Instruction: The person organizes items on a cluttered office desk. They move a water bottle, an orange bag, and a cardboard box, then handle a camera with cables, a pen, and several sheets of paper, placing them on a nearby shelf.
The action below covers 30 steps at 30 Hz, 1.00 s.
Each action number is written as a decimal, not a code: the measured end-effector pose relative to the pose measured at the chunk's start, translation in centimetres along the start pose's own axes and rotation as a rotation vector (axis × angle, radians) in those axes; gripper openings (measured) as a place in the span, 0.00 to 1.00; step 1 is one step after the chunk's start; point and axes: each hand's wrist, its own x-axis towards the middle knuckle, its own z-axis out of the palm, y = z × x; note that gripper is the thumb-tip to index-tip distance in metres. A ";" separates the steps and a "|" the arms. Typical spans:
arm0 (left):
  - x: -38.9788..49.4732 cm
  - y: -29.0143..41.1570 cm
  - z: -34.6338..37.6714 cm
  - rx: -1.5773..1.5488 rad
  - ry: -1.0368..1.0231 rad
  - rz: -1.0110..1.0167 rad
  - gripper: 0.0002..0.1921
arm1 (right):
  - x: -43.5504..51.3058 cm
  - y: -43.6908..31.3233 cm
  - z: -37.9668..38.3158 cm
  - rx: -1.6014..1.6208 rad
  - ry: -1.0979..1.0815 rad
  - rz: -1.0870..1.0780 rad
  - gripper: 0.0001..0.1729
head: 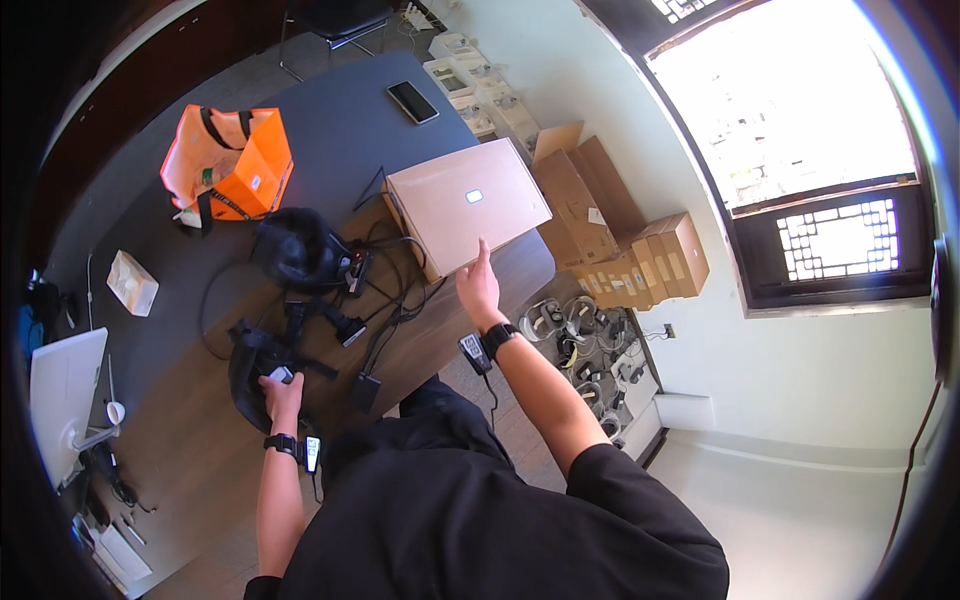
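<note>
My left hand (pixel 282 397) is at a black fabric strap or bag (pixel 251 375) near the table's front edge, with a small whitish device (pixel 281 374) at its fingertips; whether it grips this is unclear. My right hand (pixel 478 289) lies at the near edge of a flat cardboard box (pixel 469 202), index finger extended onto the lid; its other fingers are partly hidden. Between the hands, black cables (pixel 390 300) run over the table beside a black connector block (pixel 366 391). A black cap-like item with a small device (pixel 300 251) sits farther back. Both wrists wear black bands with small wired devices.
An orange bag (pixel 259 176), a tissue pack (pixel 133 283), a phone (pixel 412 102) and a white monitor (pixel 67 405) stand on the table (pixel 337 97). Open cardboard boxes (pixel 574 210) and coiled cables with adapters (pixel 592 352) lie on the floor by the wall.
</note>
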 end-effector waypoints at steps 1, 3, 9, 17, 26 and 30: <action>0.0 0.0 0.2 0.003 0.000 -0.010 0.39 | 1.4 0.1 -0.4 -0.111 0.065 -0.078 0.42; 0.3 -0.2 0.7 0.009 0.024 -0.030 0.39 | 2.9 0.1 -0.9 -0.220 -0.195 0.002 0.45; -0.2 -0.4 -0.8 -0.184 -0.071 -0.058 0.31 | 4.0 0.5 -0.7 -0.263 -0.344 0.034 0.46; -9.4 -0.1 -9.6 -1.063 -0.362 -0.016 0.21 | 1.3 1.8 -0.4 0.436 -0.035 -0.064 0.16; -13.9 7.2 -9.5 -0.871 -0.619 0.260 0.29 | -12.7 -14.5 1.5 1.017 -1.465 0.234 0.31; -12.4 6.8 -7.8 -0.660 -0.620 0.545 0.29 | -14.0 -15.3 4.9 1.147 -1.254 0.442 0.19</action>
